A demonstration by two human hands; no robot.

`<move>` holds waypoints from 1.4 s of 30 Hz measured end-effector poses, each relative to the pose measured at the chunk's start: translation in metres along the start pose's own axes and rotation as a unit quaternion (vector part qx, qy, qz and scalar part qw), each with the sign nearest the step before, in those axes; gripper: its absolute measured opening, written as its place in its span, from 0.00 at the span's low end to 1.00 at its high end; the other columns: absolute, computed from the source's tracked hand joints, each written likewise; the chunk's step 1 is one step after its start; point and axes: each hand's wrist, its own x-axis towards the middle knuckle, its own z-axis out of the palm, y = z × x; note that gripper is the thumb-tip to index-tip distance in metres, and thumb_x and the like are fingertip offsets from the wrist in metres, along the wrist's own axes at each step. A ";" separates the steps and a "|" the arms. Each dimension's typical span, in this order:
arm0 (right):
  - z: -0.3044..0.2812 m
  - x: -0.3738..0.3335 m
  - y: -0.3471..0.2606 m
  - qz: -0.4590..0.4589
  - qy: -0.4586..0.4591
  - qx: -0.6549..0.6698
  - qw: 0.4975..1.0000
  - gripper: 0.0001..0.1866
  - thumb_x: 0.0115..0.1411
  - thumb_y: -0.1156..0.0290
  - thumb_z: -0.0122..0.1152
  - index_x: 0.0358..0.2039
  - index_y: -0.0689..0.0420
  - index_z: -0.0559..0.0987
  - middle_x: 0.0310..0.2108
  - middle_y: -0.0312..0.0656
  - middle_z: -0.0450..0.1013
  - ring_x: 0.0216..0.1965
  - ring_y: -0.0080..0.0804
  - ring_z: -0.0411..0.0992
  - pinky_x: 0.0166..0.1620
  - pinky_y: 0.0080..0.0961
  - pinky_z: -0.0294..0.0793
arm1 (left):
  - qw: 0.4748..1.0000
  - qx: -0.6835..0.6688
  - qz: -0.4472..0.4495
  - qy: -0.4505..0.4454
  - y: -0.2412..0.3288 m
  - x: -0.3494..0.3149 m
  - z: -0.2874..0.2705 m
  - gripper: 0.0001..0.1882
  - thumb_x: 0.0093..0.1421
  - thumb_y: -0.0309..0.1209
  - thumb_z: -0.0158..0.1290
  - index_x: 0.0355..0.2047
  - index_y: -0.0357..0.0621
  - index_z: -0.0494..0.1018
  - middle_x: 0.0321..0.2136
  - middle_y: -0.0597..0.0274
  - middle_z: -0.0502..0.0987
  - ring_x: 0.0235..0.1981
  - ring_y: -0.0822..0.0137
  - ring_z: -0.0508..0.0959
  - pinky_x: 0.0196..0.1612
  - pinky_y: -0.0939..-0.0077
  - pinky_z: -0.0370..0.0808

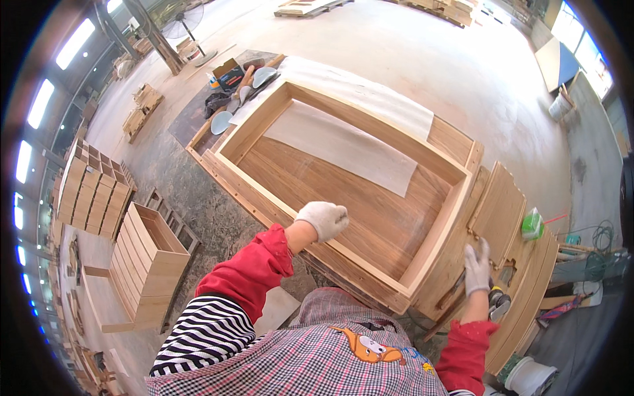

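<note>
Large shallow open-topped wooden box frame [422,228], pale rim with darker plank floor, lies flat on a low bench [522,297] in the middle of the workshop. Inside it: one pale rectangular sheet [343,145] lying on the floor boards toward the far side; the near part of the floor is bare wood. A second, whiter sheet [370,92] drapes over the far rim, outside the box.

Left hand [322,219], in a white knitted work glove, is clenched into a loose fist and rests on the near-left rim of the box frame. I cannot tell whether anything is inside the fist. Red sleeve over a black-and-white striped cuff behind it.

Right hand [477,267], also white-gloved, is spread flat with fingers extended, pressing on the bench boards just beside the near-right corner of the box. It grips nothing. A small dark power tool [498,305] lies just near of this hand, touching or nearly so.

Right of the box: a flat wooden panel [502,211] and a small green bottle [532,224]. Far left of the box: grey sanding discs and hand tools [241,92] on a dark mat. On the floor at left: a slatted wooden crate [148,261] and a wooden grid divider [92,191], well apart from the bench. White bucket [528,377] at near right.
</note>
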 end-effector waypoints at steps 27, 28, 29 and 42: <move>0.100 -0.079 -0.073 -0.108 0.100 0.086 0.985 0.29 0.57 0.79 0.55 0.59 0.66 0.60 0.51 0.45 0.66 0.49 0.29 0.67 0.53 0.25 0.66 | 0.922 -0.076 0.308 -0.224 -0.047 -0.039 -0.002 0.30 0.54 0.50 0.56 0.52 0.47 0.70 0.53 0.53 0.71 0.57 0.50 0.68 0.57 0.58 0.66; 0.099 -0.082 -0.079 -0.110 0.106 0.054 0.987 0.29 0.57 0.79 0.55 0.59 0.66 0.60 0.51 0.45 0.66 0.50 0.30 0.66 0.54 0.26 0.66 | 0.922 -0.051 0.315 -0.218 -0.046 -0.043 -0.007 0.32 0.52 0.50 0.58 0.53 0.47 0.68 0.53 0.54 0.70 0.58 0.51 0.67 0.59 0.58 0.64; 0.097 -0.081 -0.076 -0.100 0.093 0.067 0.988 0.29 0.57 0.79 0.54 0.59 0.66 0.60 0.51 0.45 0.66 0.50 0.31 0.66 0.55 0.26 0.65 | 0.922 -0.026 0.322 -0.211 -0.044 -0.045 -0.010 0.34 0.50 0.49 0.60 0.54 0.47 0.67 0.54 0.56 0.69 0.59 0.51 0.66 0.60 0.58 0.63; 0.084 -0.127 -0.112 -0.189 0.125 -0.036 0.973 0.31 0.58 0.76 0.55 0.61 0.70 0.58 0.54 0.55 0.65 0.53 0.44 0.66 0.58 0.35 0.63 | 0.949 0.051 0.311 -0.024 -0.038 -0.069 0.036 0.34 0.47 0.41 0.62 0.54 0.48 0.67 0.55 0.54 0.68 0.59 0.52 0.66 0.61 0.57 0.64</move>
